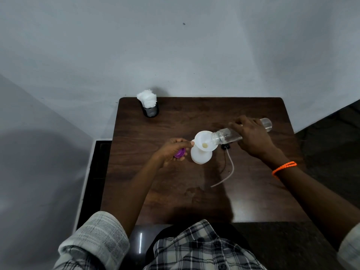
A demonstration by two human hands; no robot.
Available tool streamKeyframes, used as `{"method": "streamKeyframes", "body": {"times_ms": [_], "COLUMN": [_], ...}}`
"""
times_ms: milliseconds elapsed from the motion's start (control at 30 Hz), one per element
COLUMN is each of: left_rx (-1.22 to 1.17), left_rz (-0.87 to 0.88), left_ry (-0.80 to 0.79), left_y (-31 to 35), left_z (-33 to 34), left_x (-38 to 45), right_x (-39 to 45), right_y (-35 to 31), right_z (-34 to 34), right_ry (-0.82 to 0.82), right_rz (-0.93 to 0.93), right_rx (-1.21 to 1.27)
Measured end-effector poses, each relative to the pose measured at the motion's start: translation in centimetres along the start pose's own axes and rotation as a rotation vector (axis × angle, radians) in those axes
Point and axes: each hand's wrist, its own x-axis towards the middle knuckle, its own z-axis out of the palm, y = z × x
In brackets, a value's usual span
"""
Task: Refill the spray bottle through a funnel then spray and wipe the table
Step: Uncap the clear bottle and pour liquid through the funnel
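Observation:
A white spray bottle body (200, 157) stands near the middle of the dark wooden table (194, 191), with a white funnel (202, 140) sitting in its neck. My left hand (172, 151) pinches the funnel's tab at its left rim, and a purple cap (180, 152) shows under the palm. My right hand (253, 138) grips a clear plastic bottle (226, 136), tipped almost level with its open mouth over the funnel's right rim. The black spray head (225, 147) lies on the table beside the white bottle, its dip tube (229, 170) trailing toward me.
A black mesh holder (150, 111) stuffed with white tissue (147, 98) stands at the table's far left corner, against the grey wall. A wet smear (194, 191) marks the tabletop's near middle. A dark chair edge sits below the table's near edge.

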Motion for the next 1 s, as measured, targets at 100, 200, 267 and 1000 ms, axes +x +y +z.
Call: {"method": "streamKeyframes", "body": {"times_ms": [100, 200, 267, 1000], "left_rx": [0.003, 0.003, 0.008, -0.139], "left_rz": [-0.011, -0.013, -0.014, -0.139], "left_ry": [0.005, 0.0, -0.003, 0.12], "left_y": [-0.06, -0.05, 0.04, 0.81], "left_z": [-0.15, -0.22, -0.23, -0.64], "left_x": [0.08, 0.17, 0.12, 0.59], "right_x": [0.19, 0.24, 0.27, 0.92], "right_y": [-0.09, -0.07, -0.02, 0.04], "right_z": [-0.09, -0.08, -0.07, 0.18], "right_ry": [-0.005, -0.013, -0.016, -0.017], "right_rz": [0.001, 0.005, 0.005, -0.02], "right_rx": [-0.003, -0.003, -0.005, -0.004]}}
